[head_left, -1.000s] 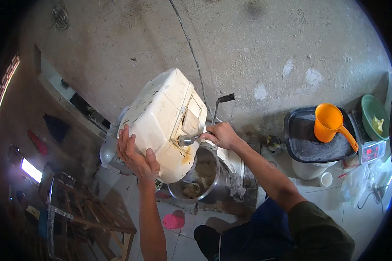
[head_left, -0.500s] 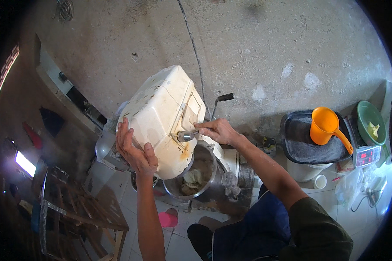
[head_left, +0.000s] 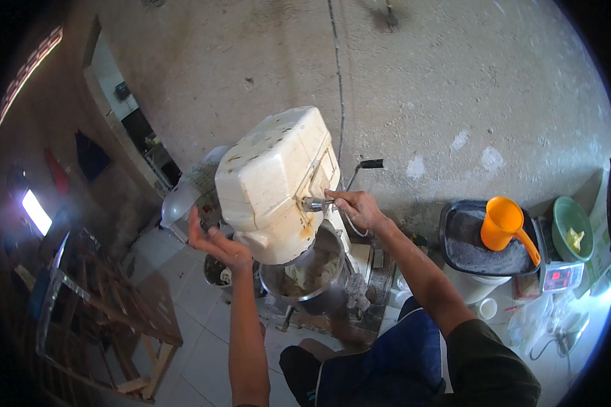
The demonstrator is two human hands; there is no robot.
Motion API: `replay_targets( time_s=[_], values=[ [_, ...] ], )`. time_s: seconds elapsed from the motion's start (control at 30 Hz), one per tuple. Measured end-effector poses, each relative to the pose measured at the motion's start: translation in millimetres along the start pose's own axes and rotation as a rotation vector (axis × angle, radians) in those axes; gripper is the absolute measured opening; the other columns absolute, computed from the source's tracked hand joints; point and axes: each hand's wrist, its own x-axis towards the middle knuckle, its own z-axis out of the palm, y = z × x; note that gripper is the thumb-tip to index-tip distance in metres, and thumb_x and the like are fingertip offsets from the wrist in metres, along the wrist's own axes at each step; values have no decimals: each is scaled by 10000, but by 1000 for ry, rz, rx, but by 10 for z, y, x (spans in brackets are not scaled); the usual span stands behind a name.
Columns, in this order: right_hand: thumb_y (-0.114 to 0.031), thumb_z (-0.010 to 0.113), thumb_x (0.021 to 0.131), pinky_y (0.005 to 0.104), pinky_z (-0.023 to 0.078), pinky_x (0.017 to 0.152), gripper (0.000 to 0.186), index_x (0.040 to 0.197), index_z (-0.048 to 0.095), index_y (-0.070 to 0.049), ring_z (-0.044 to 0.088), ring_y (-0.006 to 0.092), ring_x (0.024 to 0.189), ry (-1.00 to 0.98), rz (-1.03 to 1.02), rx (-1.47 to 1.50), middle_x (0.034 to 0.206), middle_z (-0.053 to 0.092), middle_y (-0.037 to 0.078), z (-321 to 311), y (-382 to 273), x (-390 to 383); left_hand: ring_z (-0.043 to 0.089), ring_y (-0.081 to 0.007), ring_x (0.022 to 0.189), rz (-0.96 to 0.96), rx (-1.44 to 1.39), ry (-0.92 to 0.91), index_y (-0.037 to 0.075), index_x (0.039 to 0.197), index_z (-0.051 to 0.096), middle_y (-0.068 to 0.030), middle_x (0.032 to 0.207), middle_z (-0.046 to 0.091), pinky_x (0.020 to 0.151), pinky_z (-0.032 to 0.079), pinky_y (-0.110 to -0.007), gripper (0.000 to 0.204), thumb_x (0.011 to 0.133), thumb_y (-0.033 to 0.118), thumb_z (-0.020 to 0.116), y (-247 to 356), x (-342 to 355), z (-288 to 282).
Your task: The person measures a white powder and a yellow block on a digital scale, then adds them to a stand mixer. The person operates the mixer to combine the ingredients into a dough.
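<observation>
Rough grey wall point(head_left: 441, 102) rises behind your work, above pale floor tiles point(head_left: 200, 319). From the head camera, the cream mixer point(head_left: 271, 183) stands mid-view, its head above a metal bowl point(head_left: 319, 305) holding pale dough point(head_left: 299, 278). Your right hand point(head_left: 360, 209) grasps the metal lever point(head_left: 313, 203) on the mixer's face. Your left hand point(head_left: 220, 245) is empty, fingers spread, just beside the mixer; contact cannot be told. Rightward, an orange jug point(head_left: 501, 220) sits on a black tray point(head_left: 463, 237).

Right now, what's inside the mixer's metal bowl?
A pale, dough-like mass shows inside the metal bowl. The cream mixer head covers the bowl's upper-left part in this view, so what lies there can't be seen.
</observation>
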Motion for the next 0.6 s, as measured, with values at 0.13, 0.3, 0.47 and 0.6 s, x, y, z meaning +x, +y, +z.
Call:
replay_targets(
  time_s=[0.13, 0.3, 0.47, 0.6],
  values=[
    [-461, 435, 971, 402, 510, 792, 485, 1264, 600, -111, 671, 337, 881, -62, -24, -11, 954, 691, 179, -45, 5, 35, 470, -334, 1182, -666, 265, -18, -19, 1223, 422, -210, 1247, 481, 1006, 349, -442, 307, 1000, 186, 374, -764, -956, -584],
    [-414, 422, 980, 406, 500, 812, 490, 1261, 587, -48, 662, 359, 871, 6, -152, 64, 1021, 671, 217, 28, -49, 54, 552, -385, 1102, -818, 592, -638, -15, 1327, 406, -240, 1190, 561, 951, 411, -439, 421, 939, 141, 457, -1060, -1691, -739],
    [-235, 574, 904, 366, 512, 791, 399, 1258, 591, -50, 674, 315, 855, -110, 33, 23, 1078, 668, 200, -13, -281, 22, 597, -395, 1033, -949, 466, -739, 1, 1314, 488, -234, 1119, 622, 909, 444, -448, 461, 855, 40, 496, -1275, -1751, -827],
    [-58, 675, 790, 317, 523, 781, 432, 1218, 616, -44, 685, 276, 883, 11, 57, -35, 1100, 676, 161, 76, -133, 28, 625, -377, 970, -899, 428, -632, 3, 1246, 563, -218, 1030, 653, 869, 462, -436, 469, 781, 0, 504, -1168, -1730, -709]
  ],
)
